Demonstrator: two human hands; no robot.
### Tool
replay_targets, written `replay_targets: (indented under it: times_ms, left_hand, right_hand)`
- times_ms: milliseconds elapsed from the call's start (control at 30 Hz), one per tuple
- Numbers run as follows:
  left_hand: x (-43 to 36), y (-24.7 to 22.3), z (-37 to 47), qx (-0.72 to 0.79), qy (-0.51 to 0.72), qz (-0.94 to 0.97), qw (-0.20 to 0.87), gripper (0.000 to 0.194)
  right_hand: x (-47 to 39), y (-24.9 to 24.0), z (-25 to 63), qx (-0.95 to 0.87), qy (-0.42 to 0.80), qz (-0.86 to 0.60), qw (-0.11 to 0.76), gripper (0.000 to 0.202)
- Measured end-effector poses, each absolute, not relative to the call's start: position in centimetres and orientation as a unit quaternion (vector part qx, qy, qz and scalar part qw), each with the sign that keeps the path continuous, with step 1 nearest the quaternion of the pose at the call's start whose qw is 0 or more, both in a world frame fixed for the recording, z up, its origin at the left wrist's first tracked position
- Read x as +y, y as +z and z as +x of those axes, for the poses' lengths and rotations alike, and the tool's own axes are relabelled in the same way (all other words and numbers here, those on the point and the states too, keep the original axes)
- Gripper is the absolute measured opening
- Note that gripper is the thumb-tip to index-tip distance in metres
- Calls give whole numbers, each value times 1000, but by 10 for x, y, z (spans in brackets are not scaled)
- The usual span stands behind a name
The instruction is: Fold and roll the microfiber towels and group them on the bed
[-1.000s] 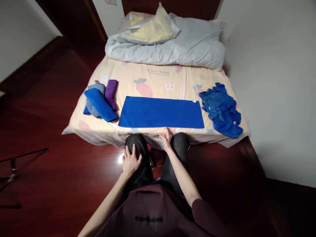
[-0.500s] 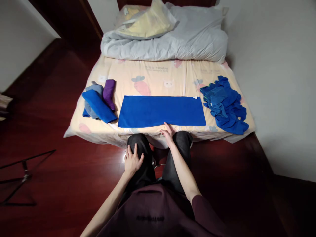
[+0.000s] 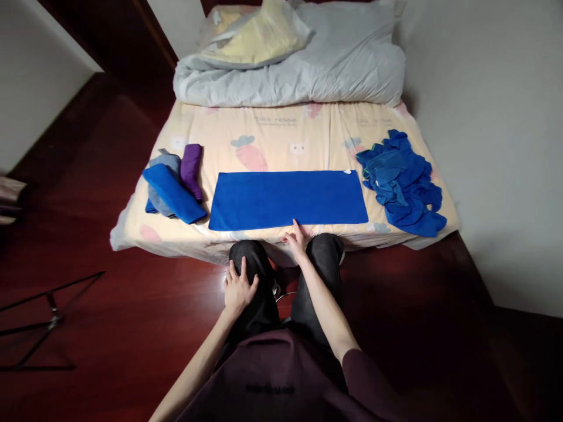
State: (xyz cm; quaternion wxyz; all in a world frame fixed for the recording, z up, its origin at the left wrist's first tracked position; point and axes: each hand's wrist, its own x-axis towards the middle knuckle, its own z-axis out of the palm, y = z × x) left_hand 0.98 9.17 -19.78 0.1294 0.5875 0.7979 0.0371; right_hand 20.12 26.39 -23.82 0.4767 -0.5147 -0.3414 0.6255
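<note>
A blue towel (image 3: pixel 288 199) lies flat as a wide rectangle near the bed's front edge, a small white tag at its far right corner. My right hand (image 3: pixel 297 242) is at the towel's near edge, index finger stretched out with its tip at the fabric and the other fingers loosely bent; it grips nothing. Resting on my left knee, my left hand (image 3: pixel 240 288) has its fingers spread. Left of the towel are a rolled blue towel (image 3: pixel 175 193), a grey one (image 3: pixel 165 166) beneath it and a purple roll (image 3: pixel 192 170). On the right sits a crumpled heap of blue towels (image 3: pixel 402 184).
The bed (image 3: pixel 281 138) has a carrot-patterned sheet. A folded grey-white quilt (image 3: pixel 352 64) and a yellow pillow (image 3: pixel 259 41) in a clear cover lie at its far end. Black stand legs (image 3: pixel 53 321) are on the dark red floor at left; a wall (image 3: pixel 492 146) runs along the right.
The view has shifted very slightly. Both hands and the towels stay in nearly the same places.
</note>
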Motion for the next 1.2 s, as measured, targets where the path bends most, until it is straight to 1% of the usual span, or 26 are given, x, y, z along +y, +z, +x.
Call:
replay_targets:
  times_ms: [233, 333, 567, 800, 867, 967, 1000, 1033, 1133, 1200]
  left_hand:
    - [97, -197, 10, 803, 37, 580, 132, 81]
    - [101, -197, 12, 801, 33, 581, 141, 82]
    - [105, -196, 21, 789, 29, 598, 139, 80]
    - [105, -200, 14, 779, 23, 611, 136, 82]
    - [123, -196, 3, 766, 22, 626, 146, 77]
    - [175, -177, -10, 692, 35, 696, 187, 48]
    - [197, -168, -9, 652, 42, 726, 214, 42]
    - [221, -159, -7, 624, 53, 746, 226, 41]
    - [292, -135, 16, 582, 78, 785, 198, 41]
    - [339, -126, 36, 570, 61, 798, 185, 41]
  right_hand:
    - [258, -235, 203, -435, 580, -525, 446, 88]
    - [257, -234, 201, -440, 575, -535, 435, 91]
    - [254, -235, 199, -479, 570, -532, 404, 91]
    - [250, -232, 199, -551, 509, -553, 362, 83]
    - [249, -233, 198, -567, 489, -562, 351, 80]
    - [248, -234, 198, -599, 446, -572, 338, 78]
    - [248, -234, 198, -608, 430, -577, 336, 78]
    - [247, -235, 198, -614, 415, -581, 335, 78]
    - [246, -235, 198, -613, 403, -595, 328, 78]
    - [246, -234, 197, -603, 418, -599, 321, 78]
